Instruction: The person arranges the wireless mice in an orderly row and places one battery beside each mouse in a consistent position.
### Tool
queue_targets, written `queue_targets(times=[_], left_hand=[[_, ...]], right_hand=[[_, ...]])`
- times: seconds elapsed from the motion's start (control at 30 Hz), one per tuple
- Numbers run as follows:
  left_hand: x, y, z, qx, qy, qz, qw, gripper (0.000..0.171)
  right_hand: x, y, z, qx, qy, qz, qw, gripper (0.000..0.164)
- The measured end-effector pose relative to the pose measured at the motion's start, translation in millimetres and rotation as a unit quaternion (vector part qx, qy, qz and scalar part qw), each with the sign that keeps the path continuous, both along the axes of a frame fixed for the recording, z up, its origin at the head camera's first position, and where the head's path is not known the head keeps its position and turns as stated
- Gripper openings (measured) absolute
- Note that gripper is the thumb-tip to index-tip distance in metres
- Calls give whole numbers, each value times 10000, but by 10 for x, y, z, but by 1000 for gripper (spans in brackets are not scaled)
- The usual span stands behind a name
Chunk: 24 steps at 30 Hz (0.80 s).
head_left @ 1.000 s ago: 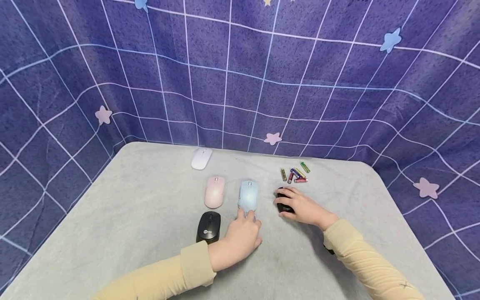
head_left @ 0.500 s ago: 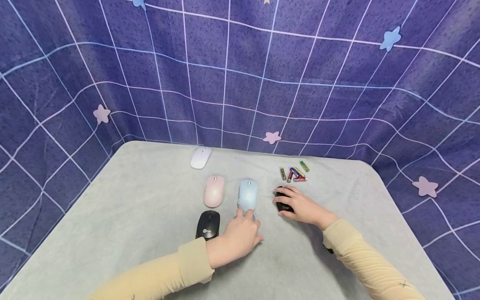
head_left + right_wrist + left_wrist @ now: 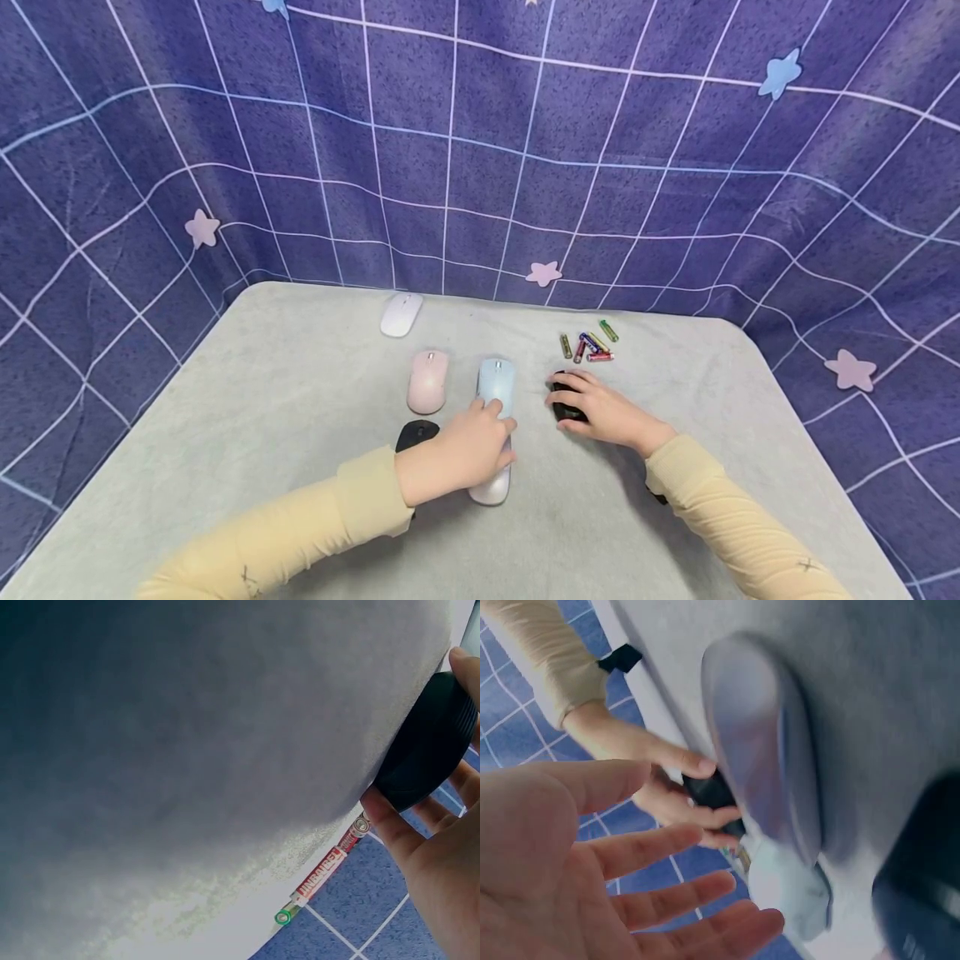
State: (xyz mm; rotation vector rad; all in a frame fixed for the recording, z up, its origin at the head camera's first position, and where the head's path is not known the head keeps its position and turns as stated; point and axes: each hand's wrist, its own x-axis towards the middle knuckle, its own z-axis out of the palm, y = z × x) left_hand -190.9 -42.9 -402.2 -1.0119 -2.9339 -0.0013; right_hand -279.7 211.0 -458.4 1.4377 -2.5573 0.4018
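My left hand (image 3: 468, 446) is above a pale grey-white computer mouse (image 3: 490, 492), covering its middle in the head view. In the left wrist view its fingers are spread and loosely straight, apart from that mouse (image 3: 761, 742). Directly beyond lies a light blue mouse (image 3: 495, 379), with the left fingertips over its near end. My right hand (image 3: 600, 412) grips a black mouse (image 3: 573, 414) by its sides; the right wrist view shows thumb and fingers around this black mouse (image 3: 427, 742). A second black mouse (image 3: 415, 433) is partly hidden behind the left wrist.
A pink mouse (image 3: 428, 383) lies left of the blue one, and a white mouse (image 3: 401, 315) farther back. Several small batteries (image 3: 592, 346) are scattered beyond my right hand. The grey cloth-covered table (image 3: 300, 400) ends at a purple-blue gridded curtain (image 3: 420, 167).
My left hand has risen and shifted slightly forward and left, uncovering the near end of the pale grey-white mouse. The right hand stays on its black mouse.
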Motion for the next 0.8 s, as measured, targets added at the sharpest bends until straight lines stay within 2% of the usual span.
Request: queue_targets(times=[0.13, 0.23, 0.37, 0.6, 0.8], left_hand=[[-72, -78, 119, -22, 212, -179, 9996, 39], [-118, -142, 199, 76, 162, -32, 9998, 42], [-202, -240, 253, 436, 5, 227, 9988, 47], [-496, -476, 257, 710, 327, 184, 9968, 48], [-734, -699, 284, 813, 415, 77, 9958, 47]], right_hand=[[-8, -2, -3, 20, 6, -6, 10000, 35], [-9, 2, -7, 63, 19, -30, 10000, 35], [-6, 11, -10, 86, 25, -42, 10000, 35], [-5, 7, -1, 114, 10, -62, 9999, 35], [-16, 4, 1, 104, 7, -12, 9999, 36]])
